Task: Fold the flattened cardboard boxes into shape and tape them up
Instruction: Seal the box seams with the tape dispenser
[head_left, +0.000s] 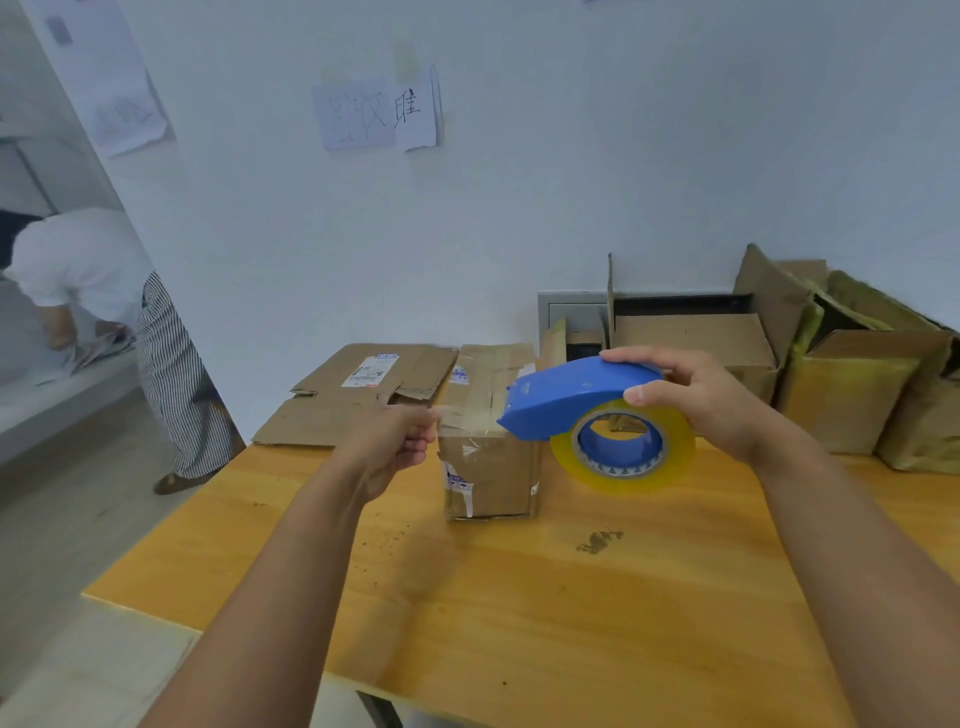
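Both forearms reach forward, bare to the elbow. The left hand (395, 441) is curled, thumb and fingers pinching a strip of tape (467, 418). The right hand (691, 400) is raised higher, fingers arched over the top of a dispenser (576, 397), thumb pressed on its side.

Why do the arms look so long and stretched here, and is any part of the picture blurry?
In the head view the wide-angle lens stretches both forearms toward the bottom corners and bends the table edge. The left hand, by the taped box, is smeared, likely motion blur; the right hand on the blue tape dispenser is sharper. Lighting is soft and even, with faint shadows and no strong glare.
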